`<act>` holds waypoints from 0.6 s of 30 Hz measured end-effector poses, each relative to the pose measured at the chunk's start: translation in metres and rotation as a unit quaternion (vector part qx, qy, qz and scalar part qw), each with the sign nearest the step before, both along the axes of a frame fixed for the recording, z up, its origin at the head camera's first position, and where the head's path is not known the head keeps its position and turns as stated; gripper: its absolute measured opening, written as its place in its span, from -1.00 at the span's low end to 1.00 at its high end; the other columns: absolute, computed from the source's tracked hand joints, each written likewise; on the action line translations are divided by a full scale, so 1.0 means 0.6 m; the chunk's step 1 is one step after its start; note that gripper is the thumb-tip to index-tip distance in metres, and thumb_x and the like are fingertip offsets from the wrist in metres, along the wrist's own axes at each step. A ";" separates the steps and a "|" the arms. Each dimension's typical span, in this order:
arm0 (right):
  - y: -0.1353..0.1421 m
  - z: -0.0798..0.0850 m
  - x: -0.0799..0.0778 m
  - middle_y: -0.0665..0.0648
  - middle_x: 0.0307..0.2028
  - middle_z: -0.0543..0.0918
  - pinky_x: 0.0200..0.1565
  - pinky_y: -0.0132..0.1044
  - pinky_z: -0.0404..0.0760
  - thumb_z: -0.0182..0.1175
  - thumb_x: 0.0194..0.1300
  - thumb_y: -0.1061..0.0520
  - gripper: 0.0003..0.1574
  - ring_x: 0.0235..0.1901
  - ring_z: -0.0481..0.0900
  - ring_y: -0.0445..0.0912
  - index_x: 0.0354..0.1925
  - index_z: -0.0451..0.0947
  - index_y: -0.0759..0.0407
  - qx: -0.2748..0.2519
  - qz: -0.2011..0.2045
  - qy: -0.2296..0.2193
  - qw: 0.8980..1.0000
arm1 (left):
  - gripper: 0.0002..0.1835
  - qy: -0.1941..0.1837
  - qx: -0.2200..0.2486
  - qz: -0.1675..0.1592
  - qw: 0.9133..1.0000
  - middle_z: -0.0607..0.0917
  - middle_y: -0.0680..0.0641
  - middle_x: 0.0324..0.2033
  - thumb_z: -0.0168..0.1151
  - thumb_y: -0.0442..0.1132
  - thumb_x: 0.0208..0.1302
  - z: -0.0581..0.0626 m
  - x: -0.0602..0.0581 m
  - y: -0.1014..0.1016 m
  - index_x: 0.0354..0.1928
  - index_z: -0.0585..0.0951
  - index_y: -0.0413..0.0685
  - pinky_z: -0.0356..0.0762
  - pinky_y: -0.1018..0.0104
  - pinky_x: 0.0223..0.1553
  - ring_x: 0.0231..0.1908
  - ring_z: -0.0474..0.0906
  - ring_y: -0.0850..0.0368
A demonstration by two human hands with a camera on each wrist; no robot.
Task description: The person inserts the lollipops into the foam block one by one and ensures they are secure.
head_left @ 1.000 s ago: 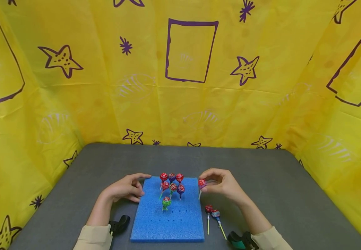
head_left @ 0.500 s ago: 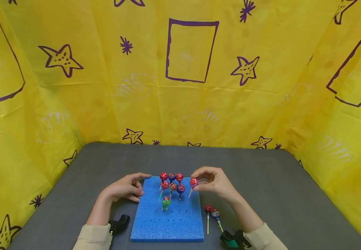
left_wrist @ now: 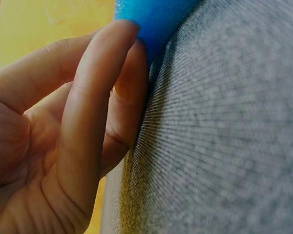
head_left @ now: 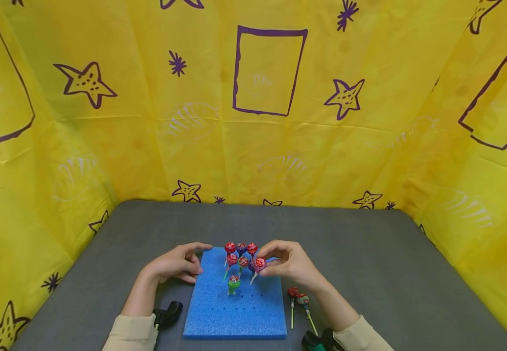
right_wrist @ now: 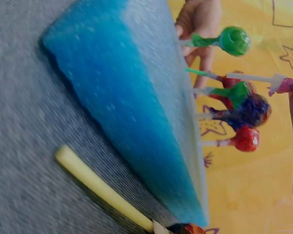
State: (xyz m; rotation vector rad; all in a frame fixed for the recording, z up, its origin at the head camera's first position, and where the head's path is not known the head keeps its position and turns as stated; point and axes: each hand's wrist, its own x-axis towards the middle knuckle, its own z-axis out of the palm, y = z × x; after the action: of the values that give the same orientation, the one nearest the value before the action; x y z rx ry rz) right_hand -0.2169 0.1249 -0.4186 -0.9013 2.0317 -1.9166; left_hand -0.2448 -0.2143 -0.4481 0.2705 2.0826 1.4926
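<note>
My right hand (head_left: 292, 265) pinches a red-and-purple wrapped lollipop (head_left: 259, 263) by its head above the blue foam block (head_left: 235, 321). Its white stick (right_wrist: 251, 77) points down and left, clear of the foam in the right wrist view. My left hand (head_left: 176, 263) touches the block's left side, index finger stretched to the far corner, thumb (left_wrist: 95, 92) against the edge. Wrapped lollipops stand in the foam: a far row of three, a second row behind the held one, and a green lollipop (head_left: 234, 282) nearer. The held one partly hides a dark purple lollipop (head_left: 252, 266).
Two more lollipops lie on the grey table right of the foam, one red (head_left: 293, 292) and one blue-and-red (head_left: 303, 300). Rows of small holes (head_left: 244, 308) mark the near foam. A yellow patterned cloth (head_left: 253, 146) encloses the table's back and sides.
My right hand has carried the lollipop leftward from the foam's right edge to over the block, beside the second row. The left hand has stayed in place.
</note>
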 end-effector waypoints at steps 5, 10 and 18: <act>-0.011 -0.009 0.001 -0.10 -0.18 0.72 -0.20 -0.33 0.74 0.46 0.06 0.28 -0.61 -0.16 0.71 -0.21 -0.13 0.63 0.41 0.013 0.006 0.008 1.000 | -0.27 0.000 0.000 0.001 1.000 0.57 -0.11 -0.36 0.27 -0.36 0.24 0.000 0.001 0.000 0.45 0.26 -0.16 0.75 0.26 -0.34 -0.37 0.63 0.12; -0.017 -0.013 0.004 -0.09 -0.18 0.71 -0.21 -0.35 0.75 0.47 0.04 0.28 -0.59 -0.17 0.71 -0.24 -0.13 0.63 0.43 0.012 0.011 -0.002 1.000 | -0.27 0.000 0.000 0.001 1.000 0.57 -0.11 -0.36 0.27 -0.36 0.24 0.001 0.001 0.000 0.45 0.27 -0.15 0.75 0.26 -0.34 -0.36 0.62 0.12; -0.026 -0.017 0.011 0.27 -0.16 0.72 -0.17 -0.26 0.77 0.45 0.08 0.27 -0.65 -0.16 0.72 -0.22 -0.14 0.65 0.38 0.026 0.029 -0.002 0.999 | -0.27 0.002 0.001 -0.002 1.000 0.57 -0.11 -0.35 0.26 -0.37 0.25 0.001 0.001 0.000 0.45 0.26 -0.15 0.75 0.26 -0.34 -0.35 0.61 0.12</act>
State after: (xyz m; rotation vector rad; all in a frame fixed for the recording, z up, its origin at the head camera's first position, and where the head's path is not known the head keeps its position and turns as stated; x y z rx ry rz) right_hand -0.2106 0.1094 -0.4291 -0.9342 2.0197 -1.8256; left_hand -0.2440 -0.2144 -0.4473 0.2780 2.0832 1.4933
